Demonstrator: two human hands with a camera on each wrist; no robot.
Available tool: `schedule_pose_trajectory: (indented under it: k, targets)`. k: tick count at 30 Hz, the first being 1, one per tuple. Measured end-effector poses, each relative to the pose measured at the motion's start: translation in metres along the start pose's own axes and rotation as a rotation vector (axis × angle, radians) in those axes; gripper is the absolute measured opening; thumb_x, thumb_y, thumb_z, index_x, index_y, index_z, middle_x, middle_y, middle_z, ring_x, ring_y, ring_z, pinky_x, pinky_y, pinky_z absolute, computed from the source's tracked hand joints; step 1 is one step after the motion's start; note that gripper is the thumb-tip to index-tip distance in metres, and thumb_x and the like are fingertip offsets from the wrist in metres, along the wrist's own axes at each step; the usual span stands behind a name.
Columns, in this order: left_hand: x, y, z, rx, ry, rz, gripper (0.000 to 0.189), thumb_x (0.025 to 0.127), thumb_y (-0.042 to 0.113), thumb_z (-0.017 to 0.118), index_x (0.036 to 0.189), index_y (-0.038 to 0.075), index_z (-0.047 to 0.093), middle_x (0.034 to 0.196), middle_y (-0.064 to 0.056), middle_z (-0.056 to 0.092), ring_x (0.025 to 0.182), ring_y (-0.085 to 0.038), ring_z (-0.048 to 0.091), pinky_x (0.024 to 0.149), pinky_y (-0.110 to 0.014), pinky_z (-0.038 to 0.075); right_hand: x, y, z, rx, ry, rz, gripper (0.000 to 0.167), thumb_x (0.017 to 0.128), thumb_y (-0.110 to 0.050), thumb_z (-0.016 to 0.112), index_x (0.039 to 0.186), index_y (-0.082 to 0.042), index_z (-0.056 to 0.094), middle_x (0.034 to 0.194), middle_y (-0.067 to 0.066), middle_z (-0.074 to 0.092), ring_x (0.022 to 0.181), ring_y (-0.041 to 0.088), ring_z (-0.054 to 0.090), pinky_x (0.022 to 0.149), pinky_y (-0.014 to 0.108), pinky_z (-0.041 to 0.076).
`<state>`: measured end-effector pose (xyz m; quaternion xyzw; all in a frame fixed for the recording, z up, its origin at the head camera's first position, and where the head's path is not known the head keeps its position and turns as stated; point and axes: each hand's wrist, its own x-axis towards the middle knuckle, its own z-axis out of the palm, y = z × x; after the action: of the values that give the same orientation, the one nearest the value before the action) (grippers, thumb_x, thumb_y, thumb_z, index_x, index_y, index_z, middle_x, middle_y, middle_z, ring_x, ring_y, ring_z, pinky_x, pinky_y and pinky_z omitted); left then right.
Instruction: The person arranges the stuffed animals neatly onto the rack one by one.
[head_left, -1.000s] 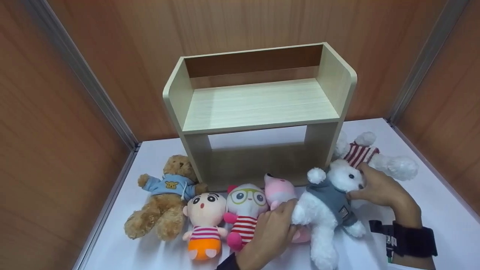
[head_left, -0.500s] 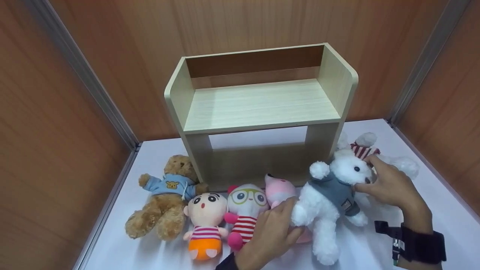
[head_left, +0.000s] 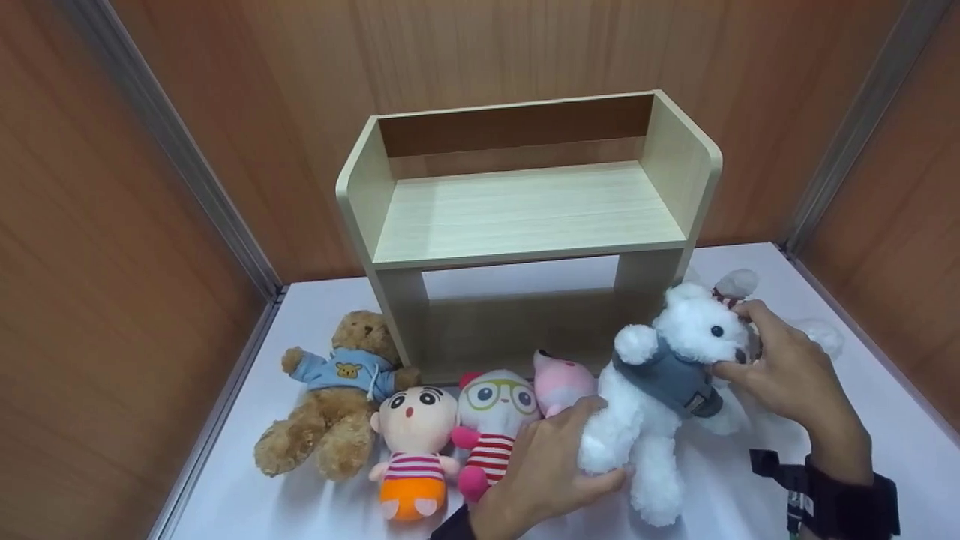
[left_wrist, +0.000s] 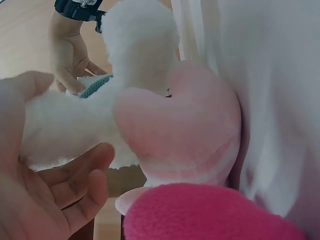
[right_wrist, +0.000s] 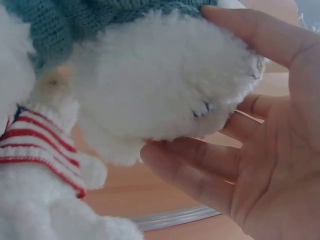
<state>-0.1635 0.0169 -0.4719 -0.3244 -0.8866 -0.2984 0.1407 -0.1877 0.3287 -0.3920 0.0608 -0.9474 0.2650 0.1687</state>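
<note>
A white plush bear (head_left: pixel 696 326) in a blue-grey knit sweater leans over the table's front right, head up and legs down. My right hand (head_left: pixel 795 371) grips its head around the muzzle, thumb below and fingers on the far side. Its leg lies between the thumb and fingers of my left hand (head_left: pixel 544 465). In the left wrist view, the fingers (left_wrist: pixel 97 192) curl around that white leg. Just beyond my left hand lies a pink plush toy (head_left: pixel 564 382), partly hidden. The right wrist view shows the bear's fluffy head (right_wrist: pixel 150 75) within my grasp.
A pale wooden two-tier shelf (head_left: pixel 525 210) stands behind. To the left lie a brown teddy bear (head_left: pixel 352 364), a doll in orange shorts (head_left: pixel 412 442) and a plush with green glasses (head_left: pixel 496 405). Another white plush in a red-striped shirt (right_wrist: pixel 42 137) lies behind the held bear.
The white bear has risen slightly and tipped more upright, its head covering more of the striped-shirt plush. My right hand has shifted right with it; my left hand has barely moved, its thumb further out.
</note>
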Motion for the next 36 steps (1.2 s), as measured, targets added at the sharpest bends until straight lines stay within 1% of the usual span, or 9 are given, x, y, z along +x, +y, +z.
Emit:
schedule_pose_trajectory:
  k: [5,9,13,19,23,25,28,32,36]
  targets:
    - [0.0,0.003,-0.004,-0.094,-0.093,-0.098,0.07,0.083,0.069,0.068,0.137,0.029,0.049,0.111,0.01,0.073,0.089,-0.002,0.066,0.079,-0.025,0.052,-0.004,-0.014,0.001,-0.018,0.127,-0.093,0.072,0.07,-0.017,0.092,0.131,-0.009,0.056,0.119,0.024,0.069,0.089,0.038,0.064,0.067,0.045,0.045]
    - [0.001,0.004,-0.006,-0.248,-0.138,-0.175,0.069,0.083,0.056,0.076,0.139,0.031,0.044,0.118,0.006,0.071,0.098,-0.002,0.065,0.086,-0.024,0.055,-0.007,-0.025,0.0,-0.029,0.209,-0.134,0.074,0.066,-0.013,0.092,0.131,-0.006,0.057,0.115,0.024,0.07,0.083,0.037,0.066,0.063,0.045,0.047]
    - [0.0,0.002,-0.006,-0.369,-0.147,-0.193,0.072,0.084,0.04,0.08,0.143,0.031,0.04,0.125,0.001,0.069,0.106,-0.005,0.065,0.089,-0.026,0.056,-0.009,-0.033,-0.001,-0.037,0.251,-0.137,0.076,0.065,-0.013,0.091,0.132,-0.006,0.057,0.112,0.022,0.069,0.078,0.035,0.064,0.057,0.039,0.043]
    - [-0.002,0.001,-0.005,-0.37,-0.079,-0.135,0.074,0.084,0.024,0.079,0.148,0.028,0.04,0.126,-0.001,0.069,0.107,-0.006,0.064,0.091,-0.029,0.054,-0.011,-0.04,0.0,-0.007,0.264,-0.128,0.078,0.067,-0.01,0.09,0.135,-0.003,0.054,0.125,0.021,0.064,0.083,0.037,0.062,0.059,0.043,0.045]
    - [-0.003,0.0,-0.004,-0.433,-0.018,-0.094,0.074,0.084,0.01,0.075,0.148,0.026,0.041,0.128,-0.002,0.067,0.107,-0.007,0.063,0.092,-0.028,0.055,-0.01,-0.042,0.001,0.018,0.287,-0.129,0.079,0.068,-0.009,0.089,0.137,-0.001,0.053,0.13,0.019,0.061,0.091,0.037,0.062,0.065,0.048,0.048]
    - [-0.003,0.0,-0.004,-0.459,0.024,-0.066,0.073,0.084,0.005,0.073,0.148,0.025,0.043,0.13,-0.003,0.066,0.109,-0.008,0.063,0.094,-0.029,0.055,-0.01,-0.041,0.001,0.023,0.295,-0.116,0.079,0.068,-0.012,0.09,0.138,-0.003,0.054,0.13,0.018,0.06,0.092,0.036,0.061,0.065,0.045,0.048]
    - [-0.003,0.0,-0.004,-0.486,0.069,-0.031,0.07,0.087,0.005,0.071,0.148,0.024,0.043,0.135,-0.002,0.064,0.114,-0.009,0.062,0.098,-0.032,0.055,-0.009,-0.04,0.001,0.03,0.289,-0.083,0.081,0.069,-0.016,0.091,0.14,-0.004,0.054,0.128,0.018,0.06,0.095,0.036,0.06,0.066,0.044,0.047]
    - [-0.003,0.002,-0.006,-0.541,0.098,0.004,0.067,0.09,0.007,0.069,0.149,0.023,0.042,0.139,-0.002,0.062,0.119,-0.011,0.061,0.102,-0.035,0.053,-0.007,-0.038,0.001,0.071,0.256,-0.05,0.083,0.072,-0.017,0.09,0.144,-0.005,0.051,0.131,0.019,0.058,0.105,0.042,0.062,0.075,0.053,0.048]
    - [-0.003,0.003,-0.009,-0.62,0.095,0.022,0.063,0.094,0.01,0.068,0.15,0.024,0.041,0.14,-0.001,0.06,0.119,-0.013,0.061,0.103,-0.036,0.052,-0.007,-0.038,0.003,0.147,0.24,-0.044,0.084,0.076,-0.014,0.088,0.148,-0.007,0.045,0.135,0.019,0.054,0.113,0.044,0.06,0.092,0.021,0.048]
